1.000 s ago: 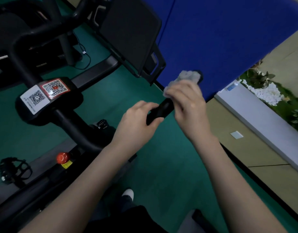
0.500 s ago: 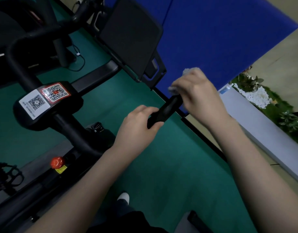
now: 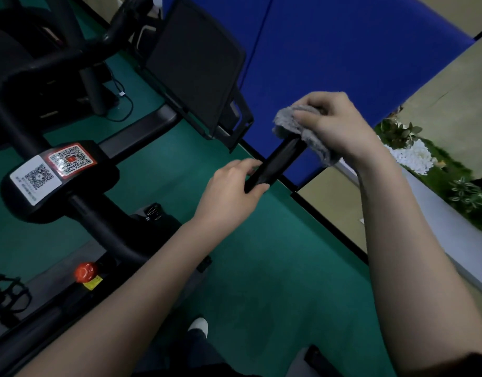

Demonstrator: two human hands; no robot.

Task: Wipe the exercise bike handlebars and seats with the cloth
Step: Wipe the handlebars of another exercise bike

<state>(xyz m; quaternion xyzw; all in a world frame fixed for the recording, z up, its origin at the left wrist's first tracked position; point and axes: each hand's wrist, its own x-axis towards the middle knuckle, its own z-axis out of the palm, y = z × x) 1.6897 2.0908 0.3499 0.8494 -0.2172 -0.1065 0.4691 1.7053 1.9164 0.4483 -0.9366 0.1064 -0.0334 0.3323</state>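
At bar's far end, clutching cloth (grey, bunched) round it with right hand, gripping near end with left hand.

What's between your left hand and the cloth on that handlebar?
Head view: only a bare stretch of black handlebar separates the left hand from the cloth that the right hand grips.

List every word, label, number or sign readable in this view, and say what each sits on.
No text can be read as words or numbers.
White sticker on the bike's black hub: a QR code with small print beneath, too blurred to read.
Red-edged sticker beside it: a QR code, no legible words.
Yellow label below the red knob: too small to read.
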